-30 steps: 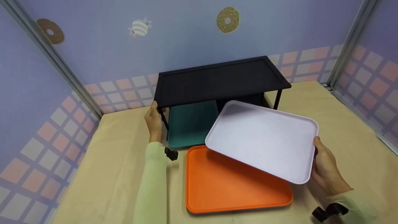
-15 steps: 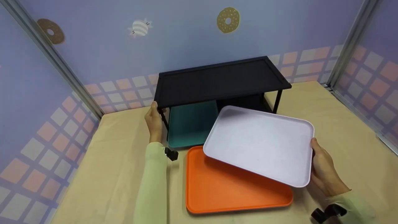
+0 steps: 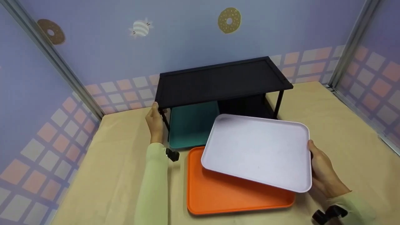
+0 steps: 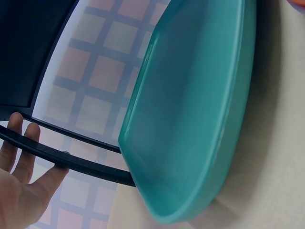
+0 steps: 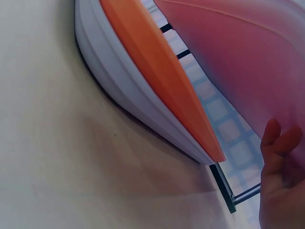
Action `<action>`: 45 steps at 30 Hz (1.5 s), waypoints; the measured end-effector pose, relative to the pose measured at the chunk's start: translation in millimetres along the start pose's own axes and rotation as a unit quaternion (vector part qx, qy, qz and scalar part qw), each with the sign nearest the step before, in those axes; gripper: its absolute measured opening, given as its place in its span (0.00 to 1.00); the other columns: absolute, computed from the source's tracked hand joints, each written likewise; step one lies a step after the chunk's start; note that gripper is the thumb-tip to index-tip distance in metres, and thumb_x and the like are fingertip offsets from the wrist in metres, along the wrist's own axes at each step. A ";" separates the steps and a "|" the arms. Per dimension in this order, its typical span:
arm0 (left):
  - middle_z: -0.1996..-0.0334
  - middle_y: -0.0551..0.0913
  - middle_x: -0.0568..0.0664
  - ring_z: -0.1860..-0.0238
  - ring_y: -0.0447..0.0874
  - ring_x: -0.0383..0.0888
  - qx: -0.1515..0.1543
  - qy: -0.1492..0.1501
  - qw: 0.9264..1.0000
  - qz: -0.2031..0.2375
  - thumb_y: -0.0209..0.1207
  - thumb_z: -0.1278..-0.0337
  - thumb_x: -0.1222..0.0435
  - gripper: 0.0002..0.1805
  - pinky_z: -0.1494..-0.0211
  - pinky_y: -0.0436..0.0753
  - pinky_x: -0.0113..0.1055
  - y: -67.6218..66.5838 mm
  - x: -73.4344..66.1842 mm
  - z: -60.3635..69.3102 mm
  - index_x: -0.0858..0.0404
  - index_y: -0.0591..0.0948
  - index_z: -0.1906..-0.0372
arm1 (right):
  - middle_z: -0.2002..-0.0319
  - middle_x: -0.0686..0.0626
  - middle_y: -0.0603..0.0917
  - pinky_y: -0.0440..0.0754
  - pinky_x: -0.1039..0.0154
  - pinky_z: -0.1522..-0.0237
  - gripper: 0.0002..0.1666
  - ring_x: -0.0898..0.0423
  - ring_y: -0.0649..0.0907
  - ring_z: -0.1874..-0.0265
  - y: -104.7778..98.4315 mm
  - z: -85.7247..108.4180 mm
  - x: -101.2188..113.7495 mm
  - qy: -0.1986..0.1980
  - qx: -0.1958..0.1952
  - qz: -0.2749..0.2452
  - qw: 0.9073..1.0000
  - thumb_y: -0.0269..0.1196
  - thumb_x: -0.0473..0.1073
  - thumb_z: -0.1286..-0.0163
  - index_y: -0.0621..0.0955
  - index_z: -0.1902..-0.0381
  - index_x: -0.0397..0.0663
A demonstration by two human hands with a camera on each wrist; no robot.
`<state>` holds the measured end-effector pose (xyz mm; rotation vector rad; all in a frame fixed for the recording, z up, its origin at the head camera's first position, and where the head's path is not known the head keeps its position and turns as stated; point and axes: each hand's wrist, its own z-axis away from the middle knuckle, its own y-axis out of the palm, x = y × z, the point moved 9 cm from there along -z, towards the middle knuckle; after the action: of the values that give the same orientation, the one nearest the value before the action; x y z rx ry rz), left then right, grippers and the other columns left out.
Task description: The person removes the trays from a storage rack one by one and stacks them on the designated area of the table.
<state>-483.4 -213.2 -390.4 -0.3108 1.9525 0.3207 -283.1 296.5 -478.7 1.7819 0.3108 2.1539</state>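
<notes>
In the head view my right hand [image 3: 323, 170] holds a white tray [image 3: 259, 150] by its right edge, thumb on the rim. This tray hangs slightly tilted above an orange tray [image 3: 237, 200], covering its back part. The right wrist view shows the fingers [image 5: 285, 138] against the held tray's underside [image 5: 238, 52]. At the front left corner of a black two-level rack [image 3: 222, 81], my left hand [image 3: 155, 123] grips the post and top edge. In the left wrist view its fingers [image 4: 31, 131] and thumb are around the black post. A teal tray [image 3: 192, 126] lies on the rack's lower level, left side.
Beneath the orange tray, the right wrist view shows pale tray rims [image 5: 114, 76] stacked on the beige tabletop [image 3: 118, 175]. The dark lower level [image 3: 247, 106] shows right of the teal tray. A patterned wall [image 3: 187, 37] stands behind the rack, with side walls left and right.
The white tray has moved toward me and slightly left, away from the rack, with my right hand holding it; more of the dark lower level shows. My left hand stays at the rack's corner.
</notes>
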 end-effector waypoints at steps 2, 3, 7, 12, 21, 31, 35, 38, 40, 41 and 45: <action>0.63 0.80 0.71 0.64 0.76 0.51 -0.003 0.000 1.000 -0.003 0.47 0.22 0.51 0.31 0.55 0.73 0.45 -0.4 -0.2 0.0 0.80 0.79 0.65 | 0.56 0.62 0.80 0.76 0.66 0.47 0.25 0.64 0.79 0.54 -0.1 0.6 -1.9 0.011 -0.003 0.014 1.000 0.44 0.67 0.21 0.70 0.40 0.59; 0.63 0.81 0.71 0.64 0.76 0.49 -0.005 -0.001 1.000 -0.003 0.47 0.22 0.51 0.31 0.55 0.73 0.44 -0.7 -0.2 0.0 0.79 0.79 0.65 | 0.56 0.62 0.80 0.76 0.66 0.48 0.26 0.64 0.79 0.55 -0.2 0.8 -2.8 0.017 -0.005 0.020 1.000 0.44 0.68 0.21 0.70 0.40 0.59; 0.64 0.80 0.72 0.66 0.75 0.52 -0.004 0.004 1.000 -0.001 0.46 0.21 0.53 0.30 0.57 0.73 0.44 0.0 -2.2 0.7 0.80 0.80 0.64 | 0.58 0.61 0.80 0.77 0.64 0.50 0.27 0.63 0.80 0.57 0.4 1.5 -5.7 0.026 -0.008 0.052 0.998 0.43 0.69 0.21 0.69 0.41 0.58; 0.63 0.80 0.74 0.64 0.74 0.59 -0.003 0.008 1.000 0.001 0.45 0.20 0.55 0.30 0.58 0.73 0.44 0.5 -3.9 1.3 0.81 0.80 0.63 | 0.60 0.60 0.81 0.78 0.64 0.51 0.29 0.63 0.81 0.58 3.1 1.0 -8.5 0.025 -0.007 0.079 0.997 0.42 0.69 0.21 0.67 0.41 0.54; 0.63 0.80 0.74 0.64 0.76 0.57 -0.007 0.005 1.000 0.001 0.46 0.20 0.55 0.30 0.58 0.74 0.44 -0.9 -2.8 1.4 0.81 0.80 0.63 | 0.62 0.58 0.82 0.80 0.61 0.53 0.31 0.61 0.82 0.61 3.7 0.1 -15.1 0.038 -0.011 0.112 0.993 0.42 0.70 0.21 0.68 0.43 0.51; 0.64 0.81 0.72 0.66 0.76 0.54 -0.004 0.011 1.000 0.005 0.46 0.21 0.56 0.29 0.58 0.74 0.43 -0.7 -2.7 0.1 0.82 0.80 0.63 | 0.63 0.58 0.82 0.81 0.61 0.54 0.32 0.61 0.83 0.61 6.3 -0.2 -18.4 0.046 -0.011 0.108 0.993 0.43 0.70 0.21 0.66 0.41 0.49; 0.66 0.80 0.71 0.68 0.73 0.55 -0.003 0.012 1.000 0.008 0.46 0.21 0.56 0.29 0.61 0.73 0.41 -0.3 -3.3 0.1 0.82 0.80 0.64 | 0.63 0.57 0.82 0.82 0.60 0.55 0.33 0.61 0.83 0.62 6.2 -0.5 -20.1 0.053 -0.005 0.119 0.991 0.43 0.70 0.21 0.66 0.41 0.48; 0.71 0.81 0.62 0.70 0.71 0.54 -0.004 0.011 1.000 0.011 0.47 0.21 0.57 0.28 0.63 0.71 0.39 -0.3 -2.5 -0.5 0.81 0.80 0.65 | 0.63 0.56 0.82 0.82 0.59 0.56 0.33 0.60 0.83 0.63 6.7 -0.5 -21.2 0.056 0.003 0.128 0.990 0.42 0.70 0.21 0.66 0.41 0.48; 0.73 0.81 0.59 0.70 0.72 0.53 -0.006 0.010 1.000 0.013 0.48 0.21 0.57 0.27 0.63 0.71 0.38 -0.7 -1.7 -1.0 0.80 0.80 0.66 | 0.63 0.56 0.82 0.82 0.59 0.56 0.33 0.59 0.83 0.63 7.3 -0.6 -22.1 0.058 0.006 0.129 0.990 0.41 0.70 0.21 0.67 0.42 0.48; 0.72 0.81 0.59 0.70 0.72 0.52 -0.006 0.011 1.000 0.012 0.48 0.21 0.58 0.27 0.63 0.71 0.38 -0.7 -1.8 -1.0 0.80 0.80 0.66 | 0.63 0.56 0.83 0.82 0.59 0.56 0.33 0.60 0.83 0.63 7.5 -0.5 -22.7 0.060 0.006 0.126 0.990 0.42 0.70 0.21 0.67 0.42 0.48; 0.69 0.81 0.67 0.69 0.74 0.52 -0.009 0.012 1.000 0.011 0.48 0.21 0.58 0.27 0.61 0.73 0.40 -0.5 -2.6 -0.9 0.80 0.80 0.67 | 0.64 0.56 0.83 0.82 0.59 0.57 0.32 0.60 0.84 0.64 7.7 -0.5 -24.6 0.066 0.002 0.125 0.990 0.42 0.69 0.20 0.68 0.42 0.49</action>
<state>-483.0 -213.8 -387.7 -0.3072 1.9781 0.3512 -280.4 280.0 -498.3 1.7645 0.1276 2.4503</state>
